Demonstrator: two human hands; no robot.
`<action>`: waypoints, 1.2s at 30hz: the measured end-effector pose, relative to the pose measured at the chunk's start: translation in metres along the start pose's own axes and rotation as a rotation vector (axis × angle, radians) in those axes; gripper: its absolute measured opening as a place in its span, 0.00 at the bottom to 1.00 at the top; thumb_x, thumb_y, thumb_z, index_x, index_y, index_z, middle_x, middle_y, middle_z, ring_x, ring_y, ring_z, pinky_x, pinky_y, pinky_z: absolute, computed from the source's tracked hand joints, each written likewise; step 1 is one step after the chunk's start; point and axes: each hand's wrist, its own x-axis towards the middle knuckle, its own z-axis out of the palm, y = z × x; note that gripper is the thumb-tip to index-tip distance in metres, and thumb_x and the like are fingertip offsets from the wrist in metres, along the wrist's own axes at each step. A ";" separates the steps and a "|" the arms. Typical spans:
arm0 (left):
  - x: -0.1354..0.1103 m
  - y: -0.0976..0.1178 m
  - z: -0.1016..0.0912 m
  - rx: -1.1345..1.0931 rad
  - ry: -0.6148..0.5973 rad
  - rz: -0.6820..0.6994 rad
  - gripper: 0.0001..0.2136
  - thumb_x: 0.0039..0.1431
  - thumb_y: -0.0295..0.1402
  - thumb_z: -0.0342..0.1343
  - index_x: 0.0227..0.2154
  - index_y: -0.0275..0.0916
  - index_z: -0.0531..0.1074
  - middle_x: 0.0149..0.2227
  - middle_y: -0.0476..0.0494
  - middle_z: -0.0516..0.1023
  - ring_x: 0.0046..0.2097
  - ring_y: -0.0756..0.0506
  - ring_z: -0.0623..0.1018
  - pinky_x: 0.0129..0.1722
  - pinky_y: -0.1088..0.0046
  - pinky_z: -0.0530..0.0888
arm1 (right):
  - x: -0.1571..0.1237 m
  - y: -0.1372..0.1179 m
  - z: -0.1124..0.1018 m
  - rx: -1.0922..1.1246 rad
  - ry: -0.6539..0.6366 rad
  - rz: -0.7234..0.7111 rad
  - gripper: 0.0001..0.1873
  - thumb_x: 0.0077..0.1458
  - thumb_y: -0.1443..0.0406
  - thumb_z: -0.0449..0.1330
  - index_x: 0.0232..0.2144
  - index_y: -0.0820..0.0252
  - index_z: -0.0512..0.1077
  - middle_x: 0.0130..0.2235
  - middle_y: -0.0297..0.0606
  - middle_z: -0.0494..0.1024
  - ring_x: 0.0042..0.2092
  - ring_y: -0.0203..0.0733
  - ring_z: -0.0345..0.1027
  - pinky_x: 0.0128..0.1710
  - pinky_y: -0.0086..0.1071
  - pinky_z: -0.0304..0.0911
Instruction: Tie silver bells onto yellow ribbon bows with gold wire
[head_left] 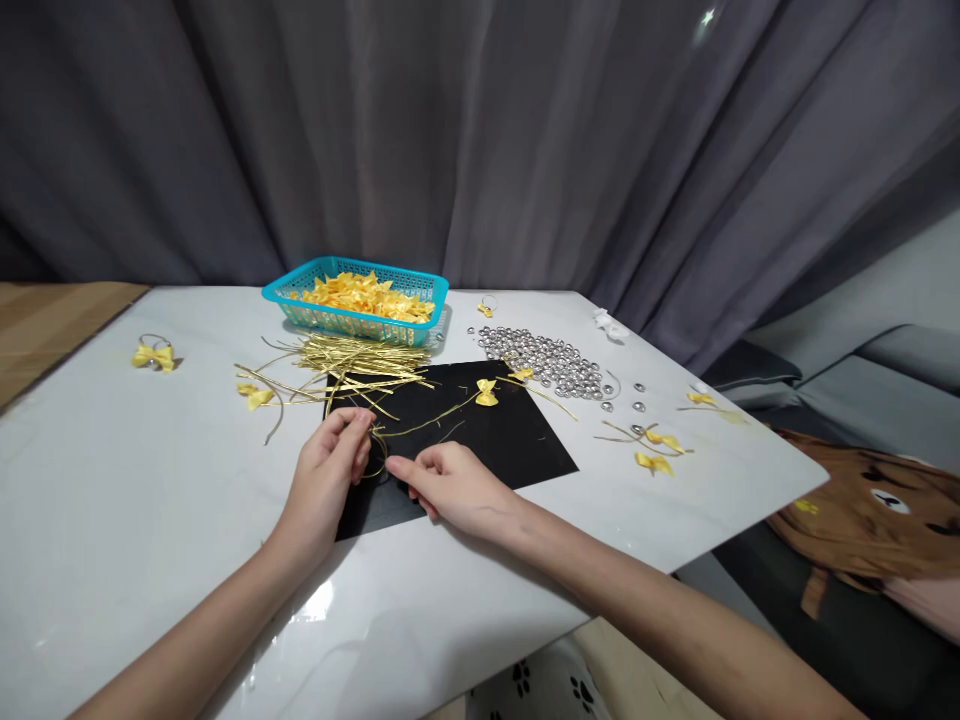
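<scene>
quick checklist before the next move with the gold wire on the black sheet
1. Left hand has the gold wire: ok, fingertips pinch its near end.
2. Right hand steadies the work: ok, it rests on the black sheet with a fingertip at the wire.
3. Bow on the wire: cannot tell, it lies at the wire's far end but a join is too small to see.
4. Spare wires in reach: ok, piled in front of the basket.
5. Silver beads in reach: ok, heaped beyond the sheet's far right edge.
6. Sheet flat on the table: ok.
</scene>
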 end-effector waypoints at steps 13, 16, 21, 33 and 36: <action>-0.001 -0.001 0.000 -0.009 -0.008 0.001 0.11 0.54 0.41 0.57 0.27 0.39 0.65 0.17 0.59 0.57 0.19 0.54 0.56 0.19 0.79 0.54 | 0.006 -0.005 -0.005 0.303 -0.089 0.219 0.22 0.58 0.55 0.56 0.19 0.62 0.63 0.10 0.23 0.58 0.11 0.24 0.42 0.11 0.23 0.35; 0.000 -0.001 0.000 0.001 -0.012 0.003 0.11 0.54 0.41 0.56 0.26 0.39 0.65 0.16 0.58 0.57 0.19 0.54 0.56 0.19 0.79 0.55 | 0.005 -0.006 -0.004 0.288 -0.076 0.192 0.21 0.57 0.56 0.57 0.18 0.63 0.63 0.09 0.24 0.59 0.11 0.23 0.42 0.11 0.23 0.36; 0.002 -0.002 0.000 -0.002 -0.011 -0.001 0.11 0.55 0.41 0.56 0.27 0.39 0.65 0.17 0.58 0.56 0.20 0.54 0.56 0.19 0.80 0.54 | 0.004 -0.007 -0.004 0.266 -0.053 0.127 0.22 0.58 0.59 0.57 0.16 0.63 0.62 0.09 0.24 0.59 0.12 0.23 0.44 0.15 0.22 0.41; 0.002 0.000 0.000 -0.029 -0.014 -0.017 0.10 0.55 0.40 0.56 0.28 0.39 0.66 0.17 0.58 0.57 0.20 0.54 0.56 0.19 0.79 0.54 | -0.007 -0.004 -0.018 -0.708 0.227 -0.213 0.17 0.57 0.55 0.55 0.24 0.62 0.65 0.26 0.38 0.72 0.26 0.36 0.61 0.25 0.30 0.46; 0.001 0.000 0.000 -0.010 -0.025 -0.027 0.11 0.55 0.41 0.56 0.28 0.39 0.66 0.17 0.58 0.60 0.20 0.54 0.58 0.20 0.80 0.57 | -0.011 -0.002 -0.023 -0.974 0.221 -0.284 0.18 0.62 0.56 0.49 0.34 0.65 0.70 0.33 0.46 0.75 0.33 0.45 0.68 0.27 0.33 0.50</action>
